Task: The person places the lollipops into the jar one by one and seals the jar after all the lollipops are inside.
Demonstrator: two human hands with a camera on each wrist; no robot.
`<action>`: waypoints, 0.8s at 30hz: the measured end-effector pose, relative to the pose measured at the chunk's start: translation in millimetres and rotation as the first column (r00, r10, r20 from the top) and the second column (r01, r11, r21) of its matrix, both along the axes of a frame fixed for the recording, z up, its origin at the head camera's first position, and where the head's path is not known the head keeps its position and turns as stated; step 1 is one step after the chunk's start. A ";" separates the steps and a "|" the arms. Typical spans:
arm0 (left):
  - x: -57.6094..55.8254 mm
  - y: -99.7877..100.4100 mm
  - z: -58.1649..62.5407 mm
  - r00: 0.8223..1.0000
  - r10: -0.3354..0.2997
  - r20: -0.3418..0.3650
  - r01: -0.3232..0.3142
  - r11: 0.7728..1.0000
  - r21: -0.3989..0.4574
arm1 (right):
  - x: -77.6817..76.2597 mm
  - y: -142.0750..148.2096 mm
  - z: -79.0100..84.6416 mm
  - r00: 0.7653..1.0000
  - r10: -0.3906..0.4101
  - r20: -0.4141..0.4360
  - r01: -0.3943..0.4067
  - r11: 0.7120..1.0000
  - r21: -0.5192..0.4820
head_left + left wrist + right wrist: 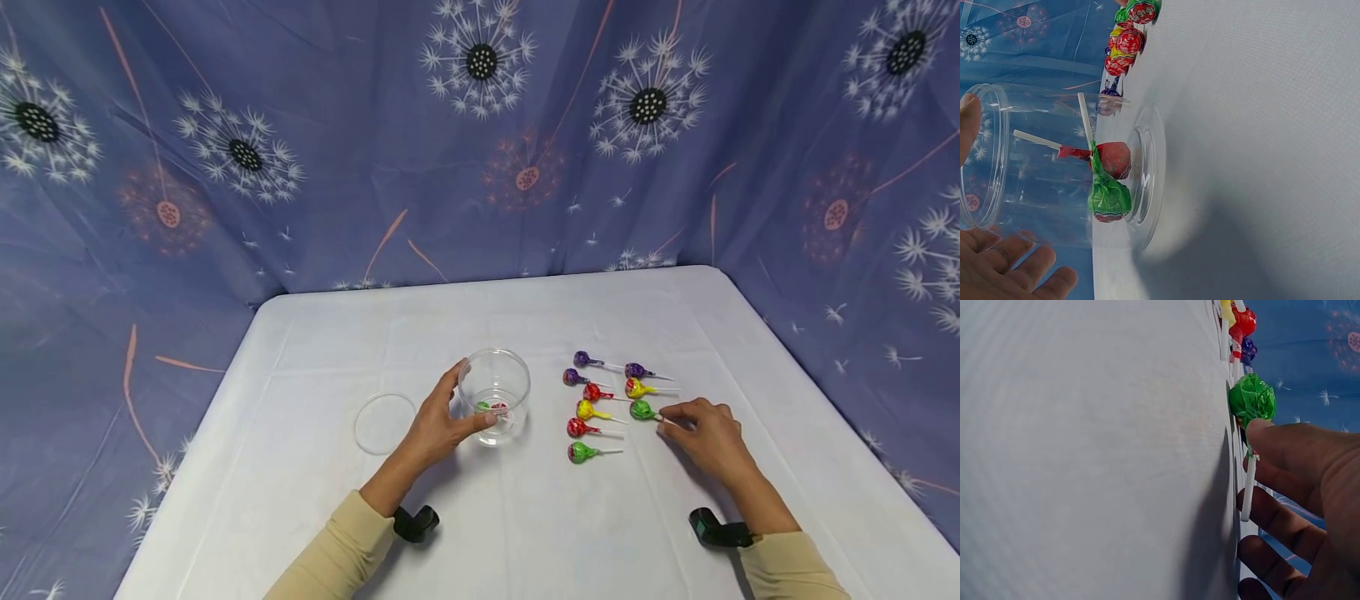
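Observation:
My left hand (442, 421) holds a clear plastic jar (495, 371) from its left side, thumb in front and fingers round the back. Inside the jar, a green lollipop (1110, 197) and a red lollipop (1115, 160) lie at the bottom with their white sticks pointing towards the mouth. My right hand (708, 437) pinches another green lollipop (1252, 399) by its stick just below the wrapped head, between thumb and forefinger. That lollipop is at the table surface, at the right end of the group of loose lollipops.
Several lollipops lie right of the jar: purple ones (582, 359), red ones (577, 427), yellow ones (585, 409) and a green one (579, 452). A clear ring-shaped lid (357, 425) lies left of the jar on the white-covered table (315, 350). A patterned blue curtain (337, 125) hangs behind.

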State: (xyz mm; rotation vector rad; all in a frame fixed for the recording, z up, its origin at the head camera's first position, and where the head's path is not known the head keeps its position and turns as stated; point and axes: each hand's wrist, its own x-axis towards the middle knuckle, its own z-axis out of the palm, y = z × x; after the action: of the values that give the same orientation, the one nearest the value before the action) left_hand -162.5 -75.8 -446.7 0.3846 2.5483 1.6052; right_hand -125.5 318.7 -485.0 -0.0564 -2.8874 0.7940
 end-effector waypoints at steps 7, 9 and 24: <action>-0.1 0.1 0.7 1.000 0.001 -0.007 -0.001 1.000 -0.017 | 4.8 5.4 -4.2 0.999 -0.048 -0.007 0.048 0.999 0.005; -0.2 0.3 0.6 1.000 0.001 -0.009 -0.001 1.000 -0.021 | 6.3 6.6 -4.9 0.998 -0.056 -0.010 0.056 0.998 0.004; -1.4 -1.8 -0.8 1.000 -0.011 0.015 0.011 1.000 0.001 | 6.2 6.7 -9.4 0.995 -0.082 -0.058 0.083 0.996 0.018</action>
State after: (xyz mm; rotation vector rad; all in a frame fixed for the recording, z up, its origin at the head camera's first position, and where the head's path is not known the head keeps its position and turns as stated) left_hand -163.9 -77.6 -447.5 0.3846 2.5303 1.5992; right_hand -119.2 325.4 -494.5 -0.1476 -2.8187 0.7389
